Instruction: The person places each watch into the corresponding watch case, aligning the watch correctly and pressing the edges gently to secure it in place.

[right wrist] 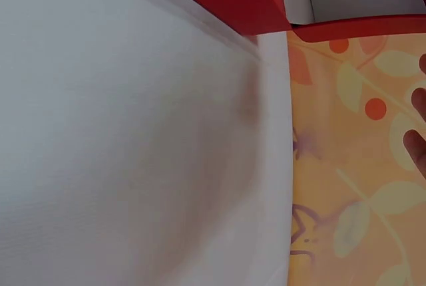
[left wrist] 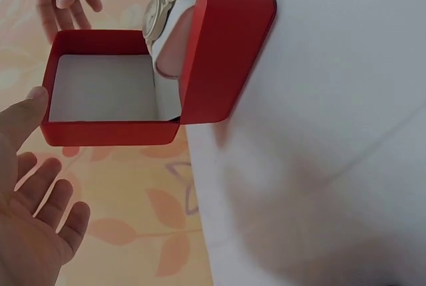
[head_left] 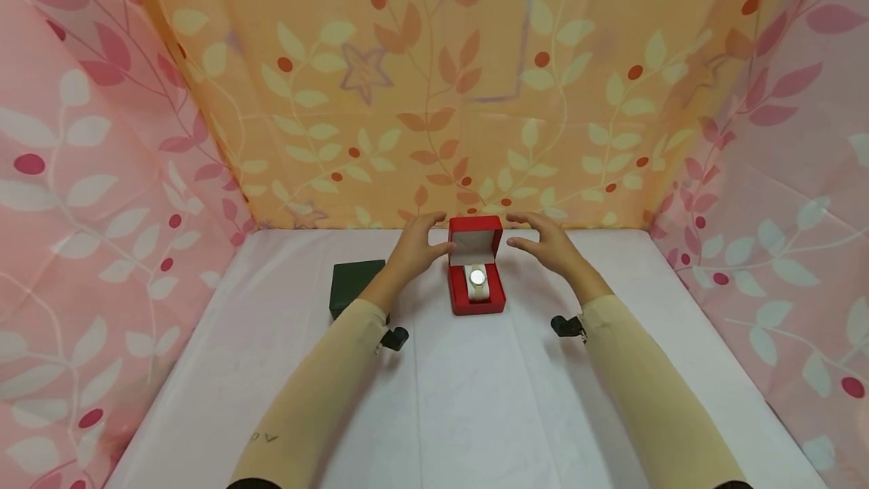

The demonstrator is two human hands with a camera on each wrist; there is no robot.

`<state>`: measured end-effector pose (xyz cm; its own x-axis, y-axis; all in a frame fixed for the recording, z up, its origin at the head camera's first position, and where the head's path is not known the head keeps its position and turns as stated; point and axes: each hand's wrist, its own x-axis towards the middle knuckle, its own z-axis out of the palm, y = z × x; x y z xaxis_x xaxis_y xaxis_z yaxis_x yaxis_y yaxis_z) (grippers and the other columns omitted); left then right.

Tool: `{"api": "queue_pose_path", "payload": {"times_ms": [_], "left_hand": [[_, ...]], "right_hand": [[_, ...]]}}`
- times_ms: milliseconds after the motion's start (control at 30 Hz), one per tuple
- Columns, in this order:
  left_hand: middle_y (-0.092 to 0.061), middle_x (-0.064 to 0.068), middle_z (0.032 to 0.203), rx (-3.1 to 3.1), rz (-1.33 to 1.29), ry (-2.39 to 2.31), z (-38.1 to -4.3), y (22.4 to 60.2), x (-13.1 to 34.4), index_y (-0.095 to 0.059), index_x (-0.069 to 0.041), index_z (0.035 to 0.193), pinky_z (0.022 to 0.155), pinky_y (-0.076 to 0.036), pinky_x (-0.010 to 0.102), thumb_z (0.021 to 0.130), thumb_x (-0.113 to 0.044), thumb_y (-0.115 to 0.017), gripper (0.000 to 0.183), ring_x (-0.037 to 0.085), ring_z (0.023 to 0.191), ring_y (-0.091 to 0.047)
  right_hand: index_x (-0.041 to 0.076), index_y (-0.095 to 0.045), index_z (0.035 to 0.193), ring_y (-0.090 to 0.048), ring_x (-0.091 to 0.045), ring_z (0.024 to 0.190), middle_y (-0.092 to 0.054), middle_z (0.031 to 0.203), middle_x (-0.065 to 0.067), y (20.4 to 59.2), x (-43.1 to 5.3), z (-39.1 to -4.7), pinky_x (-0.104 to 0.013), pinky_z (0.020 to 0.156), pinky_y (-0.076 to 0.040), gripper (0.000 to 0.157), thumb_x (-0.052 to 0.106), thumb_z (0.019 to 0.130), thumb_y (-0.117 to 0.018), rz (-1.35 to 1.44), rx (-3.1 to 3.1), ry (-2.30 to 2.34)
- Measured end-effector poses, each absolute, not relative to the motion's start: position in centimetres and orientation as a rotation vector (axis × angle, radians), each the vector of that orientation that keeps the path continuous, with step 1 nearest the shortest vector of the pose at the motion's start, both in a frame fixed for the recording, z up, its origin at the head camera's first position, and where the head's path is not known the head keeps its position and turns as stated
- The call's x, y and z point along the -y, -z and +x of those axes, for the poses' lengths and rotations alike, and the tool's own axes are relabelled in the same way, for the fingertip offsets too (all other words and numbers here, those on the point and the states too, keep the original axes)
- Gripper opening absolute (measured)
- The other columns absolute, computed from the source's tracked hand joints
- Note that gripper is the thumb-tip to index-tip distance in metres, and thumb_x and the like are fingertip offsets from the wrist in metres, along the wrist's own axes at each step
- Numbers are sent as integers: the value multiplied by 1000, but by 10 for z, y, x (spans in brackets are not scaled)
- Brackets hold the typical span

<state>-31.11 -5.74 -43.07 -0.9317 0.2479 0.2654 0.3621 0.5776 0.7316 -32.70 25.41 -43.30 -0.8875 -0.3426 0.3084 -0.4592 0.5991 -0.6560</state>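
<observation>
A red watch box (head_left: pixel 477 308) stands on the white-covered table with its lid (head_left: pixel 475 223) raised. Inside, a wristwatch (head_left: pixel 478 278) with a pale strap is wrapped round a white cushion (left wrist: pixel 172 56). To the left of the lid is my left hand (head_left: pixel 414 247), fingers loosely spread. Its thumb (left wrist: pixel 30 110) meets or nearly meets the lid's edge in the left wrist view; I cannot tell if they touch. On the other side, my right hand (head_left: pixel 548 244) hovers with relaxed fingers, apart from the lid. Only its fingertips (right wrist: pixel 416 146) show at the right wrist view's edge.
A dark green box (head_left: pixel 353 281) sits on the table, partly behind the left forearm. Orange patterned cloth (head_left: pixel 434 96) hangs at the table's back edge, and pink patterned cloth (head_left: pixel 81 247) borders the sides. Each wrist carries a small black camera (head_left: pixel 395 337).
</observation>
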Motion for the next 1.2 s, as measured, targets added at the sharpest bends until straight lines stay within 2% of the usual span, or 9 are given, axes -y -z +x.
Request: {"api": "queue_pose_path", "payload": {"times_ms": [167,467,633,833,1033,1200], "left_hand": [[-52,6,152,2700,-522,1278,-316,430,57,-50,-14,151,118,-36,51,89,-27,-82,70,27,145,-41],[-60,7,143,2685,-549,1238,-324,433,57,-54,-12,147,118,-36,50,91,-28,-80,64,28,140,-45],[-64,5,138,2676,-558,1221,-326,434,56,-57,-12,144,117,-38,50,92,-26,-79,58,27,136,-50],[-67,3,134,2678,-555,1184,-329,434,54,-61,-13,141,115,-40,49,93,-24,-78,52,26,132,-54],[-69,2,131,2678,-549,1206,-329,434,52,-63,-14,140,112,-42,49,94,-25,-77,49,25,130,-55],[-69,2,130,2682,-559,1219,-330,433,52,-64,-15,139,111,-44,46,95,-25,-75,46,23,127,-56]], "right_hand": [[19,-58,145,-46,-32,141,-59,147,-5,429,-252,-334,-64,115,-33,58,23,91,-79,708,2702,-1148],[24,-56,148,-39,-31,147,-49,156,-3,424,-247,-345,-65,117,-29,59,32,94,-76,741,2778,-1208],[21,-54,150,-36,-33,149,-49,156,-5,423,-242,-349,-66,117,-28,58,25,96,-74,756,2799,-1195],[20,-56,148,-41,-31,146,-58,148,-6,425,-240,-351,-62,118,-30,57,25,95,-75,793,2770,-1254],[17,-55,148,-47,-33,142,-60,144,-9,425,-240,-353,-62,117,-31,56,24,95,-74,817,2768,-1279],[10,-56,146,-53,-36,136,-62,141,-13,421,-240,-350,-60,114,-38,54,19,96,-73,848,2763,-1302]]}}
